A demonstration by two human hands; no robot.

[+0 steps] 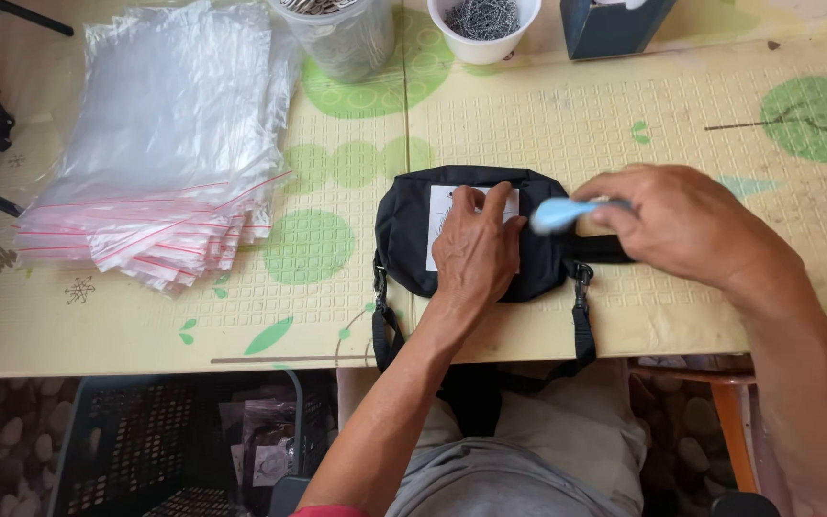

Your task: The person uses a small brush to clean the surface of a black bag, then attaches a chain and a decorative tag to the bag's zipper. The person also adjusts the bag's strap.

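A small black pouch bag (412, 230) is laid at the near edge of the surface (681, 124), its white label (439, 230) pressed flat by the open left hand (476, 251). Just right of the bag, a light-blue tool (561, 213) is gripped in the closed right hand (677, 225). Left of the bag, a stack of clear zip bags (160, 153) is seen; beyond it, two cups (485, 29).

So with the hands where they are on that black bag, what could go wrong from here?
1. The left hand presses flat on the white rectangular label; if it slips, the label may skew on the small black fabric strap bag.
2. The right hand's grip on the blurred light-blue tool looks loose; it could smudge or miss.
3. The bag's black straps hang off the table edge and might drag it.
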